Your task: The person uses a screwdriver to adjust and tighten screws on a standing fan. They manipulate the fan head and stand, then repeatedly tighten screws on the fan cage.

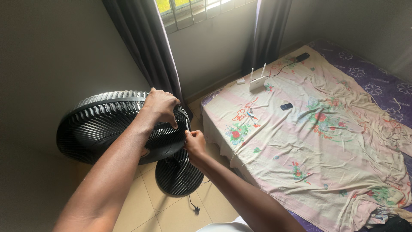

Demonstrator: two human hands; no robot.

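— Left hand point(159, 105)?
— Draped over the top rim of the black fan guard point(107, 124), fingers curled down onto the grille's edge, closed on it, knuckles up.

— And the right hand point(195, 142)?
— Just below and beside the left, at the guard's near edge. Fingertips pinched shut around something thin at the rim; too small to tell whether a clip, a screw or a tool. Thumb pressed against forefinger, no gap visible.

— Position of the fan?
— Standing on the tiled floor point(171, 210) by the wall, head tilted back so the guard faces upward. Round black base point(178, 176) underneath, directly below the right hand. Black cord point(192, 204) trailing off the base, plug lying on the tiles.

— Surroundings?
— Dark curtain point(146, 43) hanging behind the fan, under a barred window point(193, 10). To the right, a bed with a floral sheet point(309, 141); on it a white router point(257, 79) with two aerials, a small dark device point(286, 106), another dark object point(302, 56) near the far corner.
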